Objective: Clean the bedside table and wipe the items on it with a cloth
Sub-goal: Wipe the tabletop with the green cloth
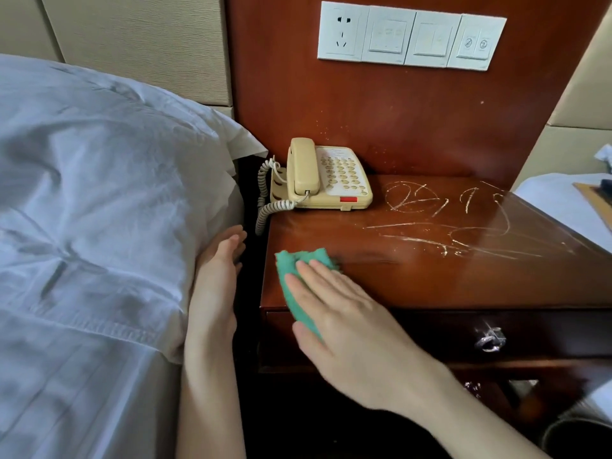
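- While our right hand point(334, 306) presses flat on the green cloth point(299, 276) at the bedside table point(463, 276) front-left corner, most cloth is hidden beneath it
- Our left hand point(220, 260) hangs loosely spread left of the table
- The phone point(323, 175) sits at the table's back-left

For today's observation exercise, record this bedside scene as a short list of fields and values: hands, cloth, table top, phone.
right hand: flat, fingers straight, pressing the green cloth onto the bedside table near its front left corner
left hand: open, beside the pillow, holding nothing
table top: pale scribbled streaks across the right and back
phone: beige, handset on cradle, back left
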### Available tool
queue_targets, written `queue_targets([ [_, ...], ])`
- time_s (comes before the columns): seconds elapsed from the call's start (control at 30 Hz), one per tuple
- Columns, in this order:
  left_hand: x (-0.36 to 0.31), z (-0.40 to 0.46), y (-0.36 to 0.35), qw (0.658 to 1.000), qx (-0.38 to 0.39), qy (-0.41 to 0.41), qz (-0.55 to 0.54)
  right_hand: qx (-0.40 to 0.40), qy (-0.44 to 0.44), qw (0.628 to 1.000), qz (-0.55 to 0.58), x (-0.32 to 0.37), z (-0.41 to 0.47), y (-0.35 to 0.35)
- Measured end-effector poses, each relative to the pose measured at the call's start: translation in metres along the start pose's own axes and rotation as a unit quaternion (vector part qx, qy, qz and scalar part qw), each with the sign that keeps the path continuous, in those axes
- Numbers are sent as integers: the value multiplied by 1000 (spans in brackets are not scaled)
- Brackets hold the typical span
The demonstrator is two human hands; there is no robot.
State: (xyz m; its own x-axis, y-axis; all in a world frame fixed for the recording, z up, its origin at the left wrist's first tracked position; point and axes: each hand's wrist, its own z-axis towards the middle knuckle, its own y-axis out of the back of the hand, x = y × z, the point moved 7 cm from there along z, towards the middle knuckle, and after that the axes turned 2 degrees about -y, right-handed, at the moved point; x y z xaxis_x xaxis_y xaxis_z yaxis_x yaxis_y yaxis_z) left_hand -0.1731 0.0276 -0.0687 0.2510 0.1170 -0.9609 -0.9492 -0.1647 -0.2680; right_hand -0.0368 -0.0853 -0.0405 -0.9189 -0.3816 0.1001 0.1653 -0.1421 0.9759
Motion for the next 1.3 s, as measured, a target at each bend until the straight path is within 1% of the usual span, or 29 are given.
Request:
queue_targets([
  [0.1,2,-1,3,1000,-2,3,10,-15,9,1000,-7,15,16,-2],
  [0.23,3,-4,3,1000,0,1,24,8,-24,1000,8,-14,27,1],
  [0.4,5,-10,-13,998,33,4,49,24,-121,992,-11,-79,12,10],
  [0.57,6,-15,-26,993,54,-7,101,11,-209,978,-10,-138,-29,25],
  [0.7,4,-20,-34,988,62,-26,136,-2,-259,966,-14,-162,-51,33],
  [0.8,5,-21,-37,986,58,-36,154,-13,-240,971,-17,-149,-49,33],
  [0.97,6,-20,-38,987,57,-31,146,-3,-132,991,7,-92,-29,22],
  [1.07,5,-21,-39,985,55,-38,157,15,-90,996,26,-70,-1,12],
  [1.17,4,-22,-40,982,52,-44,175,44,-88,995,31,-72,40,5],
  [1.3,2,-23,-40,979,53,-53,191,62,-123,990,15,-94,82,2],
])
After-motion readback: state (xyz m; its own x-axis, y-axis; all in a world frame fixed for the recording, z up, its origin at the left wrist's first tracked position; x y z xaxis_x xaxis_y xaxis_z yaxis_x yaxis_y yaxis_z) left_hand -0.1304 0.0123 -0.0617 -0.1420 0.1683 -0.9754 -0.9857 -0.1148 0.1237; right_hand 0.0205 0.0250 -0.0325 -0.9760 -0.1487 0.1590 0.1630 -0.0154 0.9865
